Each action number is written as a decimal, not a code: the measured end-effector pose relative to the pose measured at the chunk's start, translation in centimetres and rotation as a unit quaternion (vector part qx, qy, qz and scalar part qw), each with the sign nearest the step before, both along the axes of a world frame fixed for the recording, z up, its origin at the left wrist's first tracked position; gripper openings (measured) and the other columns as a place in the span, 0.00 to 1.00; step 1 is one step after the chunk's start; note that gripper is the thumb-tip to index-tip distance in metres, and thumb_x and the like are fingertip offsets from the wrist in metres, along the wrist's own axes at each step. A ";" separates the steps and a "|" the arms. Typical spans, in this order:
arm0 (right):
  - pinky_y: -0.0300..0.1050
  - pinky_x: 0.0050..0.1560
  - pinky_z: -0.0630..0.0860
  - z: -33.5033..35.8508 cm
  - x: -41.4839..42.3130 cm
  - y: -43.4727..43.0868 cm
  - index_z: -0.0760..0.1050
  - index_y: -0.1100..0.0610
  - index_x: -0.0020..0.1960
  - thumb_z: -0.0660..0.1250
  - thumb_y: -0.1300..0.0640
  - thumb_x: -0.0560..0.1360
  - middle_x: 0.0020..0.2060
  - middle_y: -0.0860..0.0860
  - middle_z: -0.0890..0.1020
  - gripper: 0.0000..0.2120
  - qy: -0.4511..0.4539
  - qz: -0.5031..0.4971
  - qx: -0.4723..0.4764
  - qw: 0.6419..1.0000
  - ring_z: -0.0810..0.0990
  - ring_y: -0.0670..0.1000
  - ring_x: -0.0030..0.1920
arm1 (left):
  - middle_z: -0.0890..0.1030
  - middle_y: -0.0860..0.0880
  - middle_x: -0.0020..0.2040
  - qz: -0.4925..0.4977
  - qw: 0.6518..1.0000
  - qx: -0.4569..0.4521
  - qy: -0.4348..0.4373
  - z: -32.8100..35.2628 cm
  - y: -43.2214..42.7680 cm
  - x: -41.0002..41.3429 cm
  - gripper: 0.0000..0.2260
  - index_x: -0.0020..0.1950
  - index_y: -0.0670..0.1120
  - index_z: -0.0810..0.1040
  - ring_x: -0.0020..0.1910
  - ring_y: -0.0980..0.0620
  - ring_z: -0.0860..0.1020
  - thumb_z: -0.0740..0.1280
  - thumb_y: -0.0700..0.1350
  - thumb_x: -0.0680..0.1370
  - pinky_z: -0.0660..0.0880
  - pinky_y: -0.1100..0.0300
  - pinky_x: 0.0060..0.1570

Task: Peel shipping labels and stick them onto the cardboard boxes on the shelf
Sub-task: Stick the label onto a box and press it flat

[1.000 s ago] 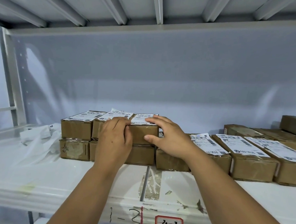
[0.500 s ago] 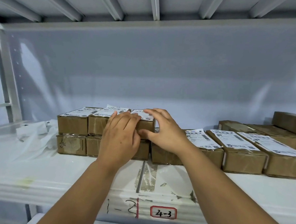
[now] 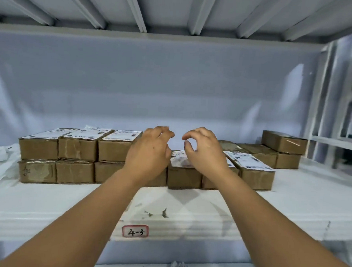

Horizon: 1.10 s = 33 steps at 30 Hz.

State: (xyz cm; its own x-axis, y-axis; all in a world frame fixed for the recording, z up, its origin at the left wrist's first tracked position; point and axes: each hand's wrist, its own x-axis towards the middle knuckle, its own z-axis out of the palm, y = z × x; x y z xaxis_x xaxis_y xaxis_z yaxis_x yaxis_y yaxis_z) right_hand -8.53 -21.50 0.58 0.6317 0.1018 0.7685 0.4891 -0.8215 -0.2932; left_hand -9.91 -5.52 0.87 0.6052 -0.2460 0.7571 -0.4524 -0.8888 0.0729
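Above the 4-3 tag [image 3: 135, 230], left hand [image 3: 149, 152] and, up-right of it, right hand [image 3: 204, 153] hung w/ fingers loosely curled, each grip empty. Labelled cardboard boxes [image 3: 78, 148] sat on the shelf [image 3: 208, 208] above-left of the tag; unlabelled boxes [image 3: 284, 142] far right.

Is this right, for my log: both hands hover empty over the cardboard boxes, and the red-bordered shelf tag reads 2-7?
No: the head view shows the red-bordered shelf tag reads 4-3. The left hand and right hand do hover empty over the cardboard boxes.
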 end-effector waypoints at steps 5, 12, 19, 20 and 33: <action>0.44 0.58 0.67 -0.1 -0.2 -6.8 0.79 0.54 0.53 0.61 0.58 0.76 0.53 0.51 0.77 0.10 0.020 -0.074 0.050 0.996 0.70 0.53 0.59 | 0.72 0.52 0.68 -0.045 0.996 -0.042 0.071 -1.0 -6.7 0.3 0.18 0.69 0.51 0.70 0.66 0.50 0.68 0.59 0.43 0.79 0.69 0.53 0.61; 0.38 0.59 0.62 -1.9 0.3 -16.2 0.79 0.55 0.55 0.63 0.63 0.74 0.57 0.53 0.74 0.12 -0.050 -0.205 0.221 0.952 0.66 0.54 0.64 | 0.74 0.53 0.66 -0.051 0.996 0.029 0.065 -2.1 -14.6 0.9 0.17 0.69 0.54 0.69 0.65 0.51 0.69 0.54 0.55 0.81 0.69 0.55 0.58; 0.56 0.68 0.62 -2.3 4.2 -23.2 0.59 0.49 0.74 0.67 0.57 0.75 0.71 0.62 0.58 0.30 0.040 -0.325 0.166 0.930 0.58 0.63 0.71 | 0.78 0.53 0.27 0.017 0.971 0.182 -0.157 -3.7 -16.0 2.0 0.13 0.38 0.52 0.81 0.25 0.51 0.77 0.61 0.55 0.76 0.61 0.65 0.24; 0.56 0.70 0.60 -2.4 4.8 -23.7 0.57 0.47 0.75 0.68 0.55 0.75 0.73 0.63 0.54 0.33 0.052 -0.331 0.164 0.928 0.56 0.63 0.72 | 0.77 0.53 0.26 0.013 0.970 0.179 -0.162 -4.0 -16.0 2.2 0.16 0.36 0.51 0.80 0.24 0.50 0.76 0.57 0.55 0.76 0.58 0.65 0.25; 0.60 0.70 0.60 -3.5 7.8 -26.7 0.49 0.43 0.75 0.70 0.50 0.73 0.75 0.62 0.46 0.40 0.098 -0.319 0.291 0.896 0.49 0.63 0.75 | 0.79 0.52 0.32 -0.024 0.974 0.149 -0.170 -5.1 -16.0 2.5 0.18 0.37 0.49 0.79 0.31 0.48 0.78 0.54 0.54 0.76 0.67 0.61 0.23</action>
